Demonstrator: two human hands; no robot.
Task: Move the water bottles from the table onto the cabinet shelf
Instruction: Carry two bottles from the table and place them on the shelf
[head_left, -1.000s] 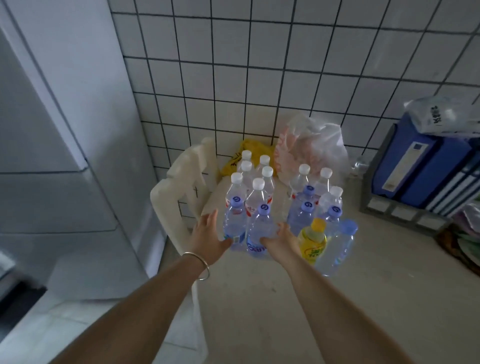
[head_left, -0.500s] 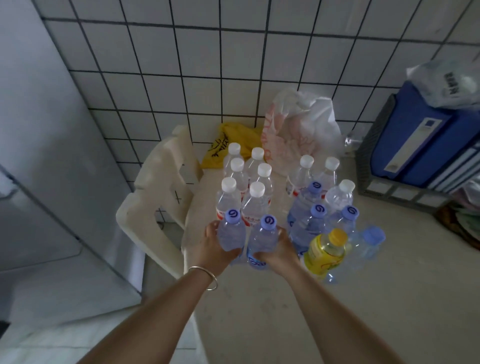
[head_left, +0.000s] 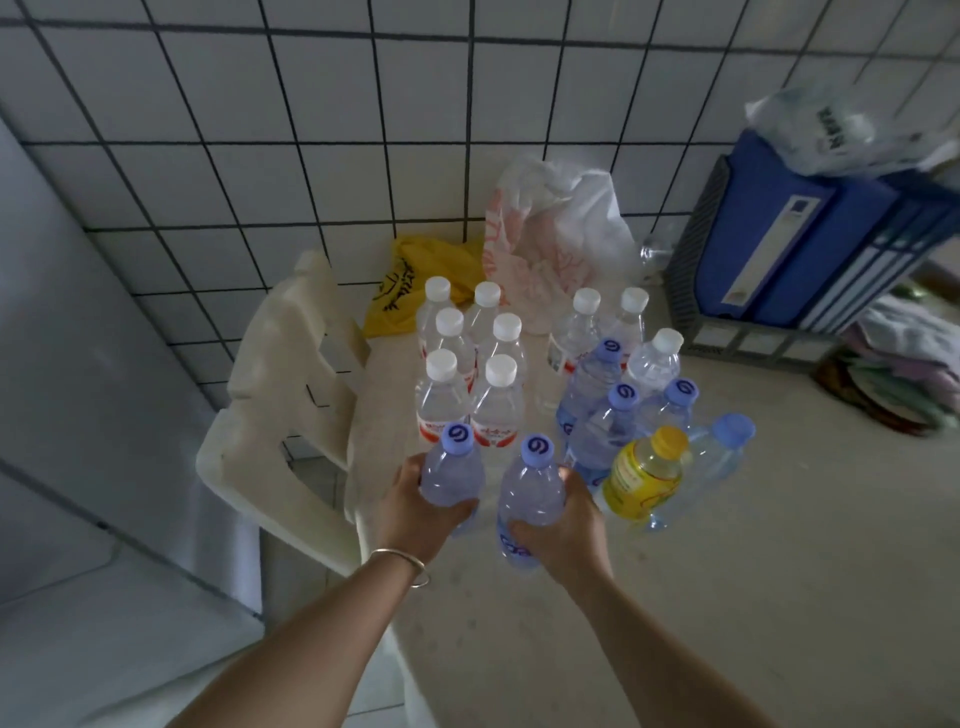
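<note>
The left hand (head_left: 415, 512), a thin bangle (head_left: 402, 564) on its wrist, grips a blue-capped water bottle (head_left: 453, 475) around its body. Just to its right, the right hand (head_left: 563, 530) grips a second blue-capped bottle (head_left: 530, 499) the same way. Both bottles stand upright at the near edge of the pale table (head_left: 675, 597). Farther back stand six white-capped bottles (head_left: 470, 374) in two rows, with more white- and blue-capped bottles (head_left: 618, 379) to their right. A yellow drink bottle (head_left: 644, 473) stands near the right hand. A white plastic chair (head_left: 275, 395) sits left of the table, blue binders (head_left: 810, 249) far right.
</note>
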